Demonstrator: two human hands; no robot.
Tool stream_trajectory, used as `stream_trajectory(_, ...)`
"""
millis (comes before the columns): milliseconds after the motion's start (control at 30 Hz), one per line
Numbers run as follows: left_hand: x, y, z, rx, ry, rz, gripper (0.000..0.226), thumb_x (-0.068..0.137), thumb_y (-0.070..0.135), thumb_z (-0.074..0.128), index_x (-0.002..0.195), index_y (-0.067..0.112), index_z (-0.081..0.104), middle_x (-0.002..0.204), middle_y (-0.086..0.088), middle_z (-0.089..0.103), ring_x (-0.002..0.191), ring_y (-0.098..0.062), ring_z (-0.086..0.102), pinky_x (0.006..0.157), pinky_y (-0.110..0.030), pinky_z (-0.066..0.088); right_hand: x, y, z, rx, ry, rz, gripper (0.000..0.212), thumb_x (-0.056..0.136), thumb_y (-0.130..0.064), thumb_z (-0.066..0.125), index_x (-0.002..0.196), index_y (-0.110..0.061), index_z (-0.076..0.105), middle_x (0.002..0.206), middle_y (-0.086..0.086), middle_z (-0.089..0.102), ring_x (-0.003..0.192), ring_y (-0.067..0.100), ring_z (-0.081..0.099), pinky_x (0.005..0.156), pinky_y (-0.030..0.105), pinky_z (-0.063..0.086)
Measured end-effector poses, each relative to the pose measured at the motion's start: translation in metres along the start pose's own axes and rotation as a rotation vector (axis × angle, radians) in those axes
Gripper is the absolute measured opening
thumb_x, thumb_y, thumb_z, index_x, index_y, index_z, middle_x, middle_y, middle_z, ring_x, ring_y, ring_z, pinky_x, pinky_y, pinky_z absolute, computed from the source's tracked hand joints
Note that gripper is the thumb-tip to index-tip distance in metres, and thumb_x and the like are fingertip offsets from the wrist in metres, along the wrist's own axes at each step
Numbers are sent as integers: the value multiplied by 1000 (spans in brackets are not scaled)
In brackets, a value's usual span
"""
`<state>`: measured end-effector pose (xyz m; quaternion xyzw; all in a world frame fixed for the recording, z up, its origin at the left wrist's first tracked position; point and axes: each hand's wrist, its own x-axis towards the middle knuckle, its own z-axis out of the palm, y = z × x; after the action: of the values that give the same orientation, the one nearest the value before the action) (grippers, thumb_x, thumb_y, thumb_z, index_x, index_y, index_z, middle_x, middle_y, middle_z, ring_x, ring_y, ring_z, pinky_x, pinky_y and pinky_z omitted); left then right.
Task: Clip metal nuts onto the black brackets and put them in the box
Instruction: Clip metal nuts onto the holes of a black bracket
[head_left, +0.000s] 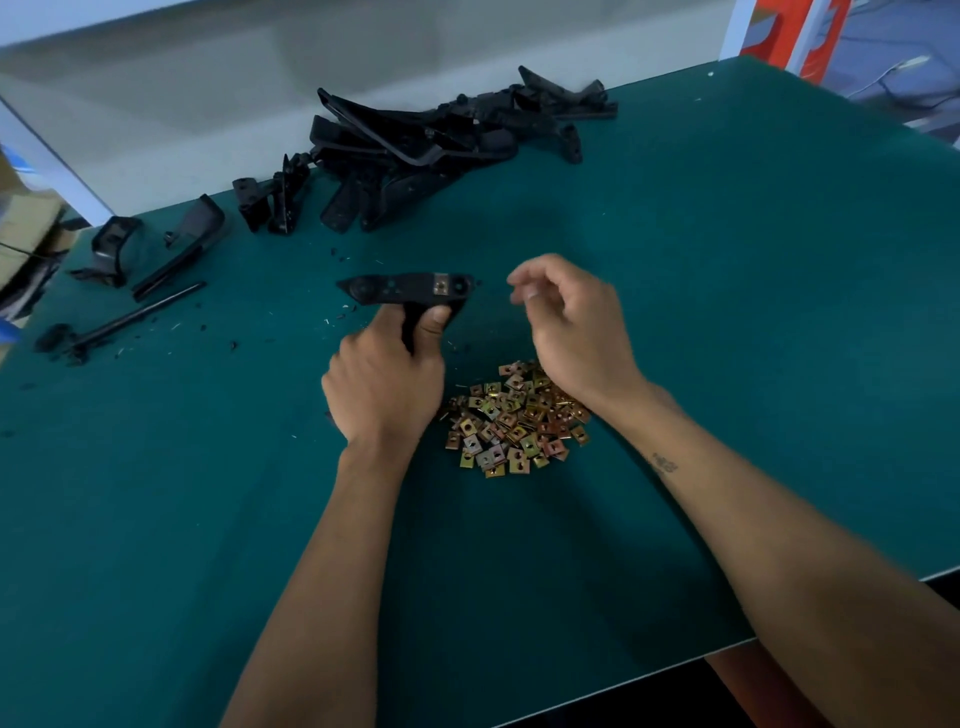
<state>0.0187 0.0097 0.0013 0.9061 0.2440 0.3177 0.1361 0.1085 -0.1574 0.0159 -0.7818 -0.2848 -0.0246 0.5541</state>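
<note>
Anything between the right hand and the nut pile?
Nothing visible. The right hand hovers, blurred, just above the far edge of the nut pile, with only bare green mat around. The left hand grips the bracket beside it, left of the pile.

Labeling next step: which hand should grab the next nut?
Right. The right hand is free, hovering just above the nut pile; the left hand is busy gripping the bracket.
</note>
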Motion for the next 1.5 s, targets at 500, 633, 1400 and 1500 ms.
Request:
stream_trajectory(500, -2, -1, 2, -5, -25, -23, 49, 95, 66, 42, 83, 21, 57, 72, -11, 66, 66, -42, 59, 54, -35, 33, -4, 0, -2, -448, -492, -119, 11, 91, -19, 73, 102, -17, 73, 96, -7, 58, 87, 10, 56, 74, 26, 45)
stream_trajectory(633, -2, -1, 2, -7, -40, -21, 51, 94, 67, 41, 83, 21, 56, 73, -11, 66, 67, -42, 59, 55, -36, 35, -4, -2, -4, -473, -436, -86, 22, 86, -21, 75, 106, -14, 73, 105, 0, 56, 91, 17, 57, 79, 36, 52)
stream_trajectory(1400, -3, -3, 4, -19, -38, 23, 52, 94, 68, 41, 84, 20, 59, 71, -8, 66, 66, -41, 59, 54, -35, 33, -7, 0, 4, -573, -272, -55, 18, 81, -27, 75, 79, -17, 60, 79, -5, 58, 75, 19, 55, 59, 34, 45)
stream_trajectory(1500, -4, -2, 3, -24, -34, 12, 50, 95, 66, 43, 81, 20, 57, 70, -9, 66, 65, -41, 59, 54, -35, 33, -6, 3, 1, -466, -272, -66, 11, 83, -15, 76, 80, -16, 65, 75, -5, 63, 71, 17, 60, 58, 36, 51)
